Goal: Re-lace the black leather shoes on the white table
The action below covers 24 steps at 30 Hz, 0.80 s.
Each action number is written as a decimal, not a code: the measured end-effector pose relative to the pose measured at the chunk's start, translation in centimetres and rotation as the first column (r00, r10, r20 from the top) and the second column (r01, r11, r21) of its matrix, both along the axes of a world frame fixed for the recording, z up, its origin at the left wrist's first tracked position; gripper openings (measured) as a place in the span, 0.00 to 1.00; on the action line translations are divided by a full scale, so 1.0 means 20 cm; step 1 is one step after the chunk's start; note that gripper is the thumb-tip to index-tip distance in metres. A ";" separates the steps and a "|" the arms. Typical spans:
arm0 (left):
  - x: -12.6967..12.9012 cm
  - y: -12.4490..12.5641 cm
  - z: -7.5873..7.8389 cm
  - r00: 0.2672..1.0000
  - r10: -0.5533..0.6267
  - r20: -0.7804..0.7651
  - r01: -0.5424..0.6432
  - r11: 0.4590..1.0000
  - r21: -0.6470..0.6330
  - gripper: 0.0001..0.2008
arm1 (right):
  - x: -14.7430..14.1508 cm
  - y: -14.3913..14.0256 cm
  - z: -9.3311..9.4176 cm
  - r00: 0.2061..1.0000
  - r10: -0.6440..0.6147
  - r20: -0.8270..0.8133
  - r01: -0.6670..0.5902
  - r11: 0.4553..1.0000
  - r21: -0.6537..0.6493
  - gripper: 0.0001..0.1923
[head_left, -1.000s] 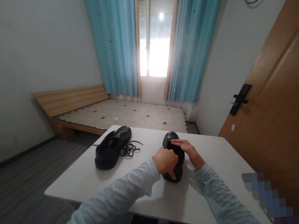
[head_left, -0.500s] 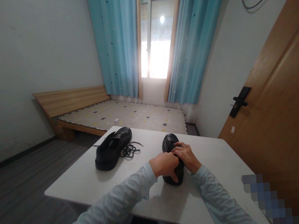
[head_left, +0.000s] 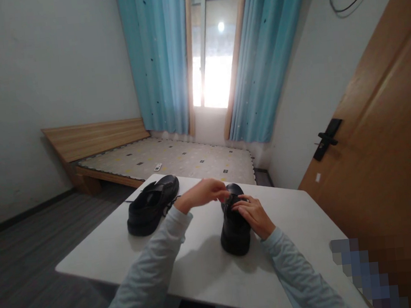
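A black shoe (head_left: 235, 230) stands upright on the white table (head_left: 209, 278), toe pointing away from me. My right hand (head_left: 253, 213) rests on its right side, fingers bent over the upper near the lacing area and gripping it. At the left of the toe is my left hand (head_left: 209, 192), raised with its fingers pinched together; whatever they pinch is too small to make out. A second black shoe (head_left: 143, 222) stands farther left, its loose black laces partly hidden behind my left forearm.
Beyond the table lies a low bed (head_left: 177, 156) with a patterned mattress and a small white object (head_left: 158, 166) on it. A wooden door (head_left: 374, 110) with a black handle is on the right. Blue curtains (head_left: 157, 62) flank the bright window.
My left hand has moved forward and left, from over the shoe's opening to beside its toe, now pinched. The right hand stays on the shoe.
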<state>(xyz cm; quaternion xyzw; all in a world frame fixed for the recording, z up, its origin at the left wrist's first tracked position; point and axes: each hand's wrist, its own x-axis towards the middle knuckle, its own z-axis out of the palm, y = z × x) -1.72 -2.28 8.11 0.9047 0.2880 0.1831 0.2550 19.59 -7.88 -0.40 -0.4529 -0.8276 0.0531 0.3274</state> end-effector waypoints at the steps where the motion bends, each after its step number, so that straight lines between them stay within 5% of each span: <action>1: -0.04 0.05 -0.02 0.996 0.090 0.023 -0.090 0.996 0.024 0.13 | 0.00 0.00 0.00 1.000 0.001 -0.003 -0.001 1.000 0.009 0.19; 4: -0.12 0.19 -0.11 0.939 0.341 -0.048 -0.335 0.936 0.104 0.09 | 0.00 0.00 0.00 1.000 0.004 -0.014 -0.004 1.000 0.027 0.19; 7: -0.16 0.28 -0.23 0.866 0.472 -0.164 -0.444 0.878 0.178 0.09 | 0.00 0.00 0.00 1.000 0.002 -0.017 -0.002 1.000 0.029 0.19; 14: -0.19 0.32 -0.41 0.794 0.543 -0.273 -0.485 0.837 0.254 0.10 | 0.00 -0.01 0.01 1.000 -0.003 -0.003 0.003 0.999 0.044 0.19; 24: -0.21 0.34 -0.50 0.672 0.650 -0.355 -0.591 0.759 0.272 0.08 | -0.01 -0.01 0.00 0.995 -0.063 -0.083 0.069 0.995 0.071 0.12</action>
